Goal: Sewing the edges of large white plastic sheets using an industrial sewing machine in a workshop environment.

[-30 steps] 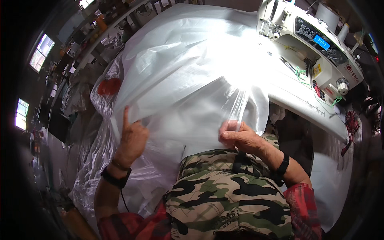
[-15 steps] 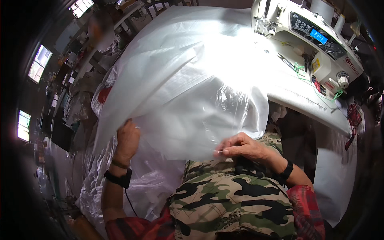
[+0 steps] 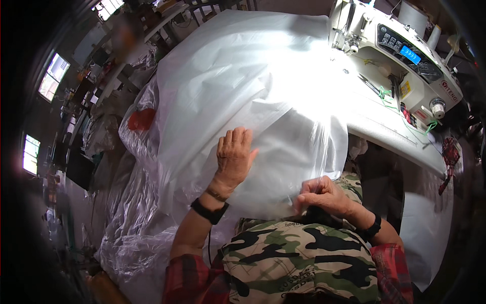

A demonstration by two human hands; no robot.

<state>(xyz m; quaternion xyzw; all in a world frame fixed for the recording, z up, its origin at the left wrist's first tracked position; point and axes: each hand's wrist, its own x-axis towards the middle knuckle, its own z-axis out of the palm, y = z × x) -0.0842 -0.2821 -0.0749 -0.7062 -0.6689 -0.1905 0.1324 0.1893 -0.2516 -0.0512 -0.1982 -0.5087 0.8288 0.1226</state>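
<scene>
A large whitish, translucent plastic sheet (image 3: 202, 101) spreads over the sewing table and hangs toward my lap. My left hand (image 3: 234, 158) lies flat on its near part, the fingers together and stretched out. Closer to my body, my right hand (image 3: 321, 196) is closed in a pinch at the sheet's near edge, slightly blurred. Its fingertips partly hide what they grip. Beyond the sheet at the right stands a white sewing machine (image 3: 400, 55) with a lit display. Glare near the needle hides the sheet's surface there.
Crumpled clear plastic (image 3: 131, 218) hangs at the left, with a red patch (image 3: 142, 119) under it. Tweezers (image 3: 368, 83) and green thread (image 3: 387, 96) lie on the machine table (image 3: 395, 134). A checked cloth (image 3: 449, 154) hangs at its right edge.
My left hand has let go of the sheet's left edge and moved right, onto its surface. The sheet's raised left side has settled. My right hand has shifted slightly right, still pinched.
</scene>
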